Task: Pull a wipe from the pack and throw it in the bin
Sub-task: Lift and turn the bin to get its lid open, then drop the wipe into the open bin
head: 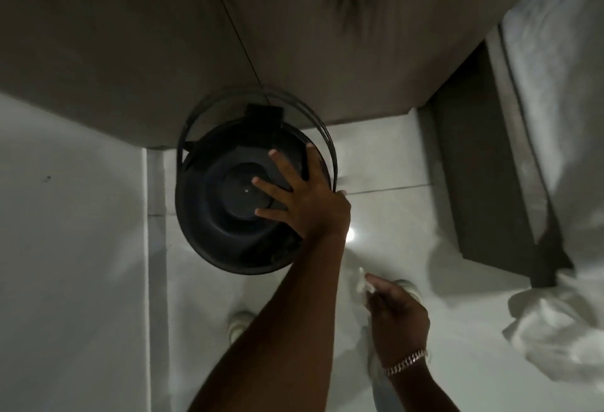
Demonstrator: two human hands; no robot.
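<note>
Pinching the white wipe in closed fingertips, the right hand waits near the dark bin, up-left of it; the left hand, fingers spread, rests on the lid.

Bare forearms; chain bracelet on right wrist; pale shoes.

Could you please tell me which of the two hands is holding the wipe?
The right hand, the one with the bracelet, pinches the wipe; the left hand rests on the bin.
</note>
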